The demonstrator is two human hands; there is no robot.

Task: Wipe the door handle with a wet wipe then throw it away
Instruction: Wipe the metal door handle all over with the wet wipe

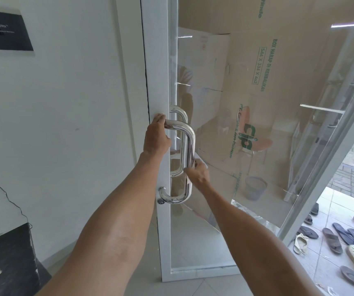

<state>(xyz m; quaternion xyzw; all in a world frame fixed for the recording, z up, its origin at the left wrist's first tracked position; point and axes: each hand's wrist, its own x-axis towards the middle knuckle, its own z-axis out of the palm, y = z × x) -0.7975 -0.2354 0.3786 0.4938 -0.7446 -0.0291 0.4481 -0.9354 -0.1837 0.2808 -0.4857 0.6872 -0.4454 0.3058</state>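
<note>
Door handle (190,146): chrome D-shaped pull on the white-framed glass door (157,82). Long axis vertical, both ends bend back toward the frame on the left; lower end meets the frame just above the keyhole (161,202). A second, matching handle (179,116) shows through the glass on the far side, also vertical.

Left hand (155,138): fingers curled tight over the top horizontal bend of the handle, next to the frame.

Right hand (198,173): on the vertical bar, about two thirds down. Fingers pinched narrow, pressing the wet wipe (199,160) against the bar. Wipe is white, bunched, sticks out up and to the right from the fingers; only a small part shows, so can't tell whether it goes all the way around the bar.

Door stands open. Cardboard sheets (278,82) with green print behind the glass. Sandals (343,238) scattered on the tiled floor, lower right.
</note>
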